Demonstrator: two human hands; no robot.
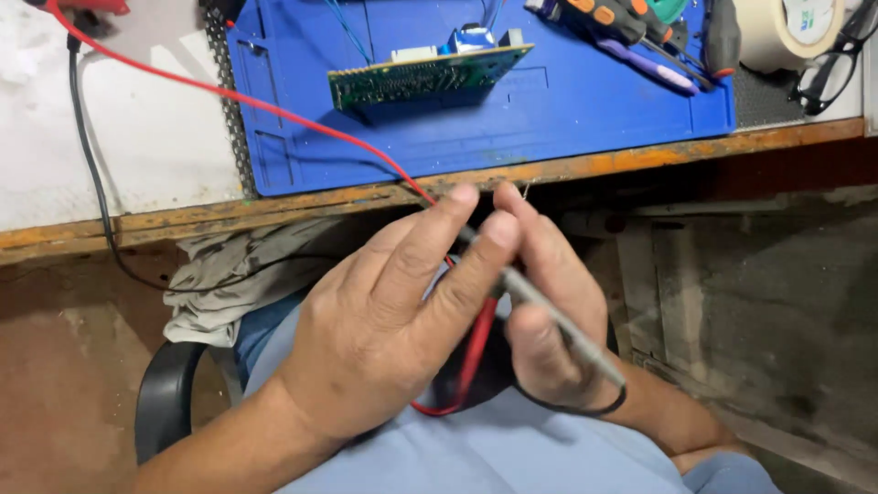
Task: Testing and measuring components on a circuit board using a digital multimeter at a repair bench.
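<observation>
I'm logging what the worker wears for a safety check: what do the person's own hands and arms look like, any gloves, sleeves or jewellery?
Both the left hand and the right hand are bare, with no gloves. The forearms are uncovered too; no sleeve reaches them. No ring or watch shows on the visible sides.

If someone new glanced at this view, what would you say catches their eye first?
Most striking are the two hands in the foreground: the left hand and right hand meet around a slim grey probe, with a red lead trailing off to the upper left. Behind them, a bright blue work mat covers the bench, and a green circuit board stands on edge on it.
</observation>
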